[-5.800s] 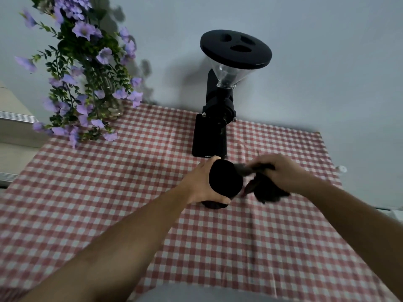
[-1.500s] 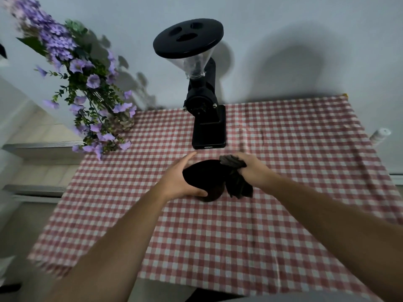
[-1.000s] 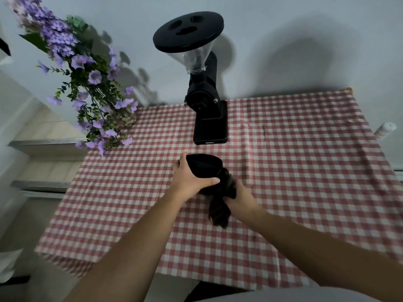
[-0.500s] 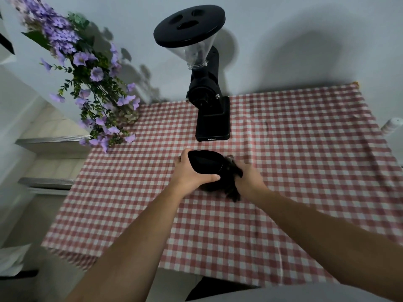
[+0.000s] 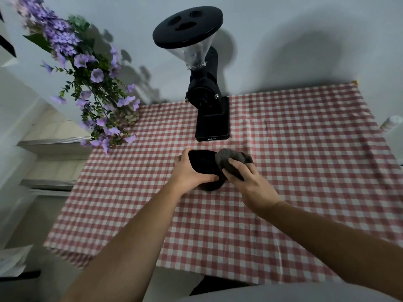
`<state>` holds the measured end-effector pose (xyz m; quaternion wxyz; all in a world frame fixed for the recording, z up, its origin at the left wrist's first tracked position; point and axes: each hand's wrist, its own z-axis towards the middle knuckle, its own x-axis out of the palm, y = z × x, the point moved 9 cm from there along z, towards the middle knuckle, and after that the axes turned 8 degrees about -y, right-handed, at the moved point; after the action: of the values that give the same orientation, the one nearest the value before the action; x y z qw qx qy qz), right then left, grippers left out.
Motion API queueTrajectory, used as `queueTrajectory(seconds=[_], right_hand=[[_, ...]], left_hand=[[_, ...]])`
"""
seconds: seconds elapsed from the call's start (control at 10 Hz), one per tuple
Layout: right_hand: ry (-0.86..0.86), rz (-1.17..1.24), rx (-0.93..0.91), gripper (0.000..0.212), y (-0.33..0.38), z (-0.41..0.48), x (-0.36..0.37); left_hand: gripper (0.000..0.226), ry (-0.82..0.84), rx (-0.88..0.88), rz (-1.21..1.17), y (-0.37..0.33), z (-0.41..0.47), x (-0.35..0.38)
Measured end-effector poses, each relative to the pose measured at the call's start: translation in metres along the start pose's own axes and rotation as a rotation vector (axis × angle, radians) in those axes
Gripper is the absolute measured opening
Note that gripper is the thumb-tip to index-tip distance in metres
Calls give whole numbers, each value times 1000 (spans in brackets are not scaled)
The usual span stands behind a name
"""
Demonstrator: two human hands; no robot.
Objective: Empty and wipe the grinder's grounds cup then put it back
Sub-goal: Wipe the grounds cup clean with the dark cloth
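Note:
The black grounds cup (image 5: pixel 202 163) is held above the red-checked tablecloth (image 5: pixel 294 162), tilted with its open mouth facing me. My left hand (image 5: pixel 190 173) grips it from the left side, thumb under its lower edge. My right hand (image 5: pixel 248 184) holds a dark grey cloth (image 5: pixel 229 159) bunched against the cup's right rim. The black grinder (image 5: pixel 207 99), with a clear hopper and a round black lid, stands just behind the cup by the wall; the spot at its base holds nothing.
A vase of purple flowers (image 5: pixel 93 83) stands at the table's back left corner. A small white bottle (image 5: pixel 391 124) shows past the right edge. Steps (image 5: pixel 54 144) lie off the table's left side.
My right hand has come up from below the cup's right side to its rim, bringing the cloth to the cup's mouth. My left hand still grips the cup in much the same place.

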<state>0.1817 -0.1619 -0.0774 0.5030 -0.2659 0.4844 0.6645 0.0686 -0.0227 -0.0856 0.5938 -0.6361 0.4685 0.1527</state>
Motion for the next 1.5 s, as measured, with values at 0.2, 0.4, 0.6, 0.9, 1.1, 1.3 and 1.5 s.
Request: queueTrajectory(seconds=[0.2, 0.4, 0.6, 0.9, 1.1, 1.3, 1.5], right_hand=[[68, -59, -236, 72, -11, 6, -4], [-128, 382, 495, 40, -52, 21, -20], [45, 573, 798, 43, -27, -10, 31], [130, 495, 670, 41, -22, -22, 27], [-102, 658, 824, 42, -56, 17, -2], [238, 402, 580, 45, -38, -5, 35], [84, 546, 712, 45, -72, 31, 9]], left_hand=[[126, 8, -15, 10, -2, -1, 0], [114, -6, 8, 24, 1, 4, 0], [124, -7, 5, -8, 4, 4, 1], [109, -4, 20, -29, 5, 8, 3], [116, -3, 39, -23, 1, 5, 1], [123, 38, 32, -23, 4, 6, 0], [108, 161, 86, 26, 2, 16, -5]])
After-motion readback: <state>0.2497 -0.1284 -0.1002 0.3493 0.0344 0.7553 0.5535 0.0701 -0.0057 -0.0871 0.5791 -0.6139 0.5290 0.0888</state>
